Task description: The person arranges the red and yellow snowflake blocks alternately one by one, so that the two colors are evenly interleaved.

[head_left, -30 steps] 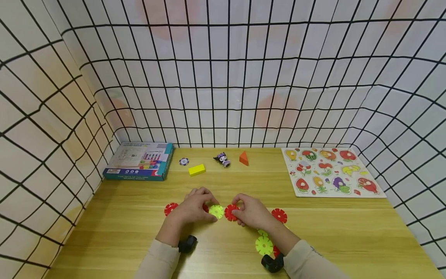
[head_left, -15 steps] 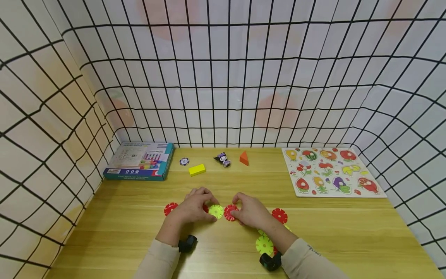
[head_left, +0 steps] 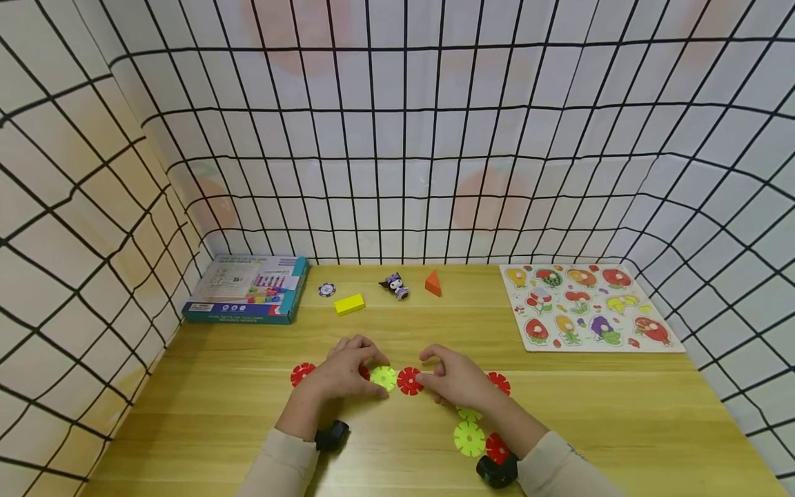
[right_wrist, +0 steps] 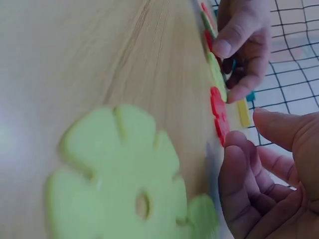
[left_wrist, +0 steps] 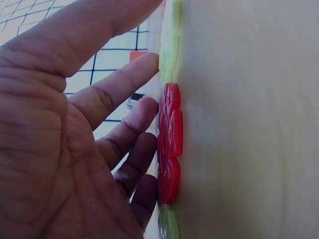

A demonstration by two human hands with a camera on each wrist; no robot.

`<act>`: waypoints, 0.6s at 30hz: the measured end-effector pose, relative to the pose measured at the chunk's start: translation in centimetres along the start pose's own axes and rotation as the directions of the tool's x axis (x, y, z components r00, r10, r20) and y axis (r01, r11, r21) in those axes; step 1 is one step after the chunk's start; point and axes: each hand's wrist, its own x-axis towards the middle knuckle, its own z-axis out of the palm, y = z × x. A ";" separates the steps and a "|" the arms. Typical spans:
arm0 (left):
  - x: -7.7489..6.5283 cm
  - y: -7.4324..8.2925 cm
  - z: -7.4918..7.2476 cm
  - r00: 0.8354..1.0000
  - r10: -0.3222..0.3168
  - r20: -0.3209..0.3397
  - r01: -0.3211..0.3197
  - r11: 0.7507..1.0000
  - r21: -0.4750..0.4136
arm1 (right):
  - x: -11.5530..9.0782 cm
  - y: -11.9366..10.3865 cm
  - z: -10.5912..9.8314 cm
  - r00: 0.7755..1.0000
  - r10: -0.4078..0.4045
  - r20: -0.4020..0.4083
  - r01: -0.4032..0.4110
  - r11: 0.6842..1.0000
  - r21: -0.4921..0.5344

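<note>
A row of notched plastic snowflake discs lies on the table. My left hand (head_left: 349, 366) holds a yellow-green disc (head_left: 384, 378) by its edges, thumb at the near side and index finger at the far side. In the left wrist view its other fingertips rest along a red disc (left_wrist: 171, 144), partly covered by the hand in the head view. Right beside the yellow-green disc lies another red disc (head_left: 409, 381). My right hand (head_left: 459, 378) is at that disc's right edge, thumb tip close to it, index finger raised and apart from the thumb.
More discs curve under the right forearm, among them a yellow-green disc (head_left: 469, 439) and a red disc (head_left: 497, 447). Behind are a boxed set (head_left: 248, 290), a poker chip (head_left: 326, 290), a yellow block (head_left: 350, 304), a small figurine (head_left: 395, 286), an orange wedge (head_left: 433, 284) and a fruit puzzle board (head_left: 590, 307).
The right hand has let go of the red disc: its index finger has lifted away and the hand has drawn slightly right. The left hand stays in place on the yellow-green disc.
</note>
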 end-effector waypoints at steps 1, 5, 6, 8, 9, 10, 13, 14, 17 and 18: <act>0.0 0.1 0.0 1.000 0.012 -0.005 -0.012 1.000 0.008 | -0.3 0.2 -0.2 1.000 -0.011 -0.001 0.011 1.000 0.001; 0.2 0.7 0.5 0.997 0.073 -0.019 -0.072 0.996 0.048 | -2.2 0.9 -1.3 0.999 -0.030 0.028 0.030 1.000 0.006; 0.3 1.0 0.6 0.996 0.084 -0.018 -0.083 0.995 0.053 | -2.7 1.2 -1.5 0.999 -0.030 0.039 0.030 1.000 0.002; 0.5 1.5 0.9 0.995 0.099 -0.009 -0.098 0.994 0.050 | -3.7 1.7 -1.9 0.997 -0.023 0.070 0.024 1.000 -0.007; 0.6 1.8 1.1 0.994 0.105 -0.003 -0.105 0.993 0.050 | -4.3 1.9 -2.1 0.996 -0.018 0.084 0.020 1.000 -0.020; 0.6 2.1 1.2 0.994 0.110 0.002 -0.110 0.993 0.046 | -4.8 2.2 -2.3 0.995 -0.011 0.099 0.014 1.000 -0.024; 1.0 2.6 1.7 0.993 0.115 0.004 -0.115 0.993 0.041 | -6.2 2.8 -2.7 0.989 -0.003 0.147 0.010 0.999 -0.051; 1.1 2.7 1.8 0.993 0.115 0.002 -0.115 0.992 0.042 | -6.6 3.0 -2.7 0.986 -0.001 0.164 0.010 0.999 -0.053; 1.6 2.9 2.1 0.994 0.105 -0.007 -0.105 0.994 0.042 | -7.5 3.6 -2.9 0.974 0.008 0.226 0.000 0.999 -0.032; 1.7 2.9 2.2 0.995 0.102 -0.008 -0.102 0.994 0.042 | -7.7 3.8 -2.9 0.969 0.009 0.247 -0.005 1.000 -0.016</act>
